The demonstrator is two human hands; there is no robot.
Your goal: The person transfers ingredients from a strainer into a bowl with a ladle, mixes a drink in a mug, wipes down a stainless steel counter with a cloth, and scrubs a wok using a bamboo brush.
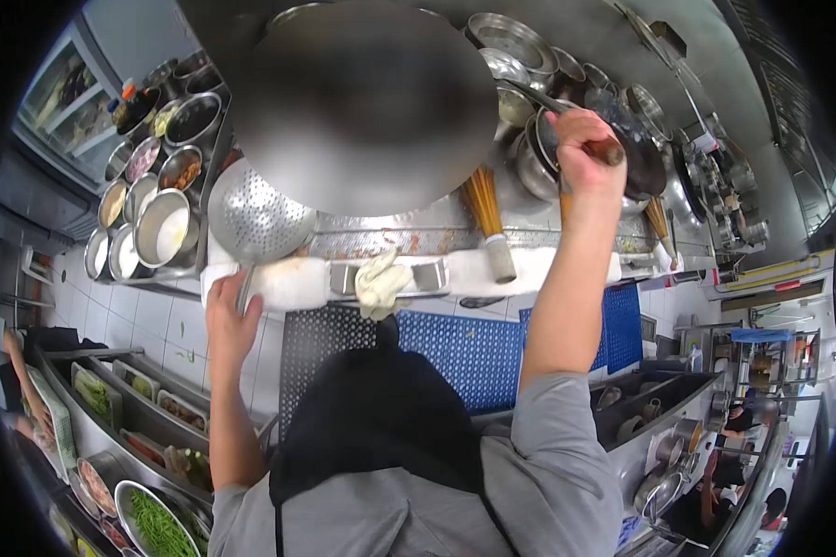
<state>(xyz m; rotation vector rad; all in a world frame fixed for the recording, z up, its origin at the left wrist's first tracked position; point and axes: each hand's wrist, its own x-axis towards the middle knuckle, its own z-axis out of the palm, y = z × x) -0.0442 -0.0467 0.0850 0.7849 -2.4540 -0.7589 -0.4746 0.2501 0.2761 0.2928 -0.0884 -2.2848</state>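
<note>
Apparently mid-work, the right hand (585, 153) clamps a wooden-handled tool (607, 151) above the worktop (344, 225); the left hand (232, 320) grips a perforated strainer (258, 215). Blur over the round vessel (372, 139) hides what remains.

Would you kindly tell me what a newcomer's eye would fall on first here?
Most likely the big, blurred round metal shape at top centre. Just below and left is the perforated strainer, its handle in the left hand. Further right, the right hand grips a wooden-ended tool; blue mats lie on the floor.
</note>
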